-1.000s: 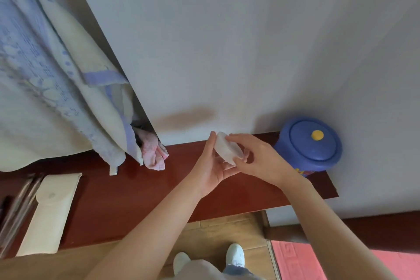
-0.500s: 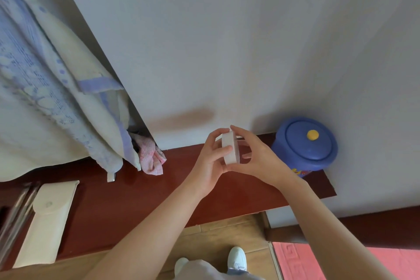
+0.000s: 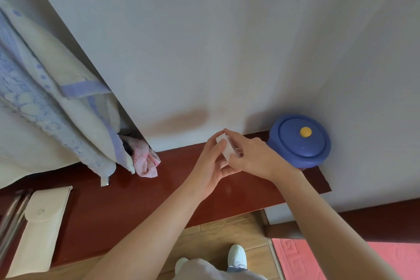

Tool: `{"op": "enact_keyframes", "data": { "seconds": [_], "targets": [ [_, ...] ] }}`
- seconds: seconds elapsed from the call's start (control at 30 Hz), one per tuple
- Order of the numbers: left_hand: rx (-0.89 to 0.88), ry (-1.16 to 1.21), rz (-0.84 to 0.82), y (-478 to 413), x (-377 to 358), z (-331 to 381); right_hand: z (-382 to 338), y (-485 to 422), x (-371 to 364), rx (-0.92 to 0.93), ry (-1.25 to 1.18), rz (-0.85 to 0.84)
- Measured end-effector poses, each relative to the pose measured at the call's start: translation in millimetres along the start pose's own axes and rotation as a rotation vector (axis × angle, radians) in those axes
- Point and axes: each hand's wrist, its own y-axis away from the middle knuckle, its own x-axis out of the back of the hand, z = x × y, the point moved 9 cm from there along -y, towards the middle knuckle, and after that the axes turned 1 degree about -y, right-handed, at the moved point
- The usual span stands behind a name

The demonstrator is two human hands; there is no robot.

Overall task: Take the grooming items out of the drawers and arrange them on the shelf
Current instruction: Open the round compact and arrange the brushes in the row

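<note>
Pinching small white case [image 3: 228, 150], left hand [image 3: 209, 168] and right hand [image 3: 254, 157] both gripping it, fingers [image 3: 219, 146] hiding most of it

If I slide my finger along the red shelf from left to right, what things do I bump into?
Cream pouch → pink cloth → small white box → blue pot.

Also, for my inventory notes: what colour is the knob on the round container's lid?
Yellow knob on a blue lid, head view.
</note>
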Motion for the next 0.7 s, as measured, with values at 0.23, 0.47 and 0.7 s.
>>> {"op": "enact_keyframes", "data": {
  "seconds": [0.23, 0.47, 0.7],
  "targets": [
    [-0.020, 0.165, -0.068, -3.5, 2.2, 0.1, -9.2, -2.0, -0.3, 0.048, 0.086, -0.054],
    [-0.012, 0.128, -0.062, -1.5, 7.5, 1.6, -7.5, -5.1, -4.1, 0.068, -0.006, -0.055],
    [0.072, -0.001, -0.118, 0.2, 10.3, -5.2, -8.2, -5.5, -6.9, 0.164, -0.165, -0.057]
  ]
}}
